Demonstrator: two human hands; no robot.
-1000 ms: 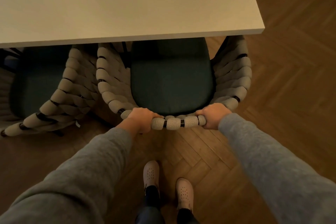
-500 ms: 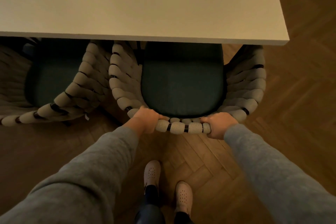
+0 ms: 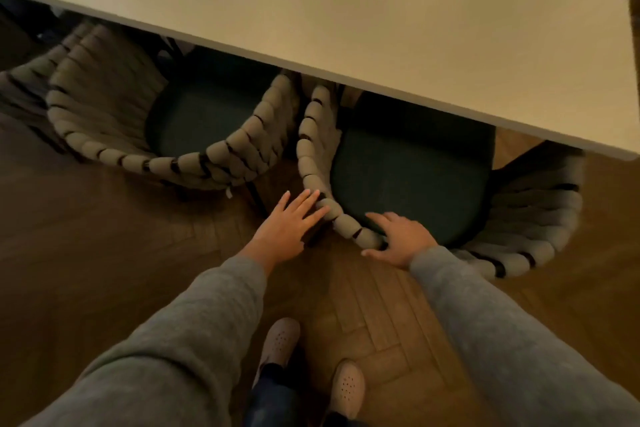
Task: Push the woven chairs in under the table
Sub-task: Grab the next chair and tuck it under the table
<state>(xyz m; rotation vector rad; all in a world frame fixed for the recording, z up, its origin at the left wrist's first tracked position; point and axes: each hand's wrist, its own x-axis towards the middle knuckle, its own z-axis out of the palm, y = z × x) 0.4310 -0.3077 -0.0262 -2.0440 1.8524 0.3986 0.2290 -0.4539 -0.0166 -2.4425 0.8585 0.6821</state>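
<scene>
Two woven chairs with dark green seat cushions stand side by side, partly under the pale table [image 3: 346, 10]. The right chair [image 3: 526, 229] has its seat mostly under the tabletop edge. My left hand [image 3: 289, 225] is flat with straight fingers, its fingertips touching the chair's woven back rim. My right hand [image 3: 398, 239] lies over the same rim with spread, relaxed fingers, thumb on the near side. The left chair [image 3: 173, 159] stands untouched, its seat half under the table.
Dark herringbone wooden floor [image 3: 104, 253] lies all around. My two feet in pale shoes [image 3: 280, 343] stand just behind the right chair. The table's right end shows at the upper right.
Both hands have let go of the right chair's back rim and opened. The view has swung left, so both chairs now sit further right in the picture.
</scene>
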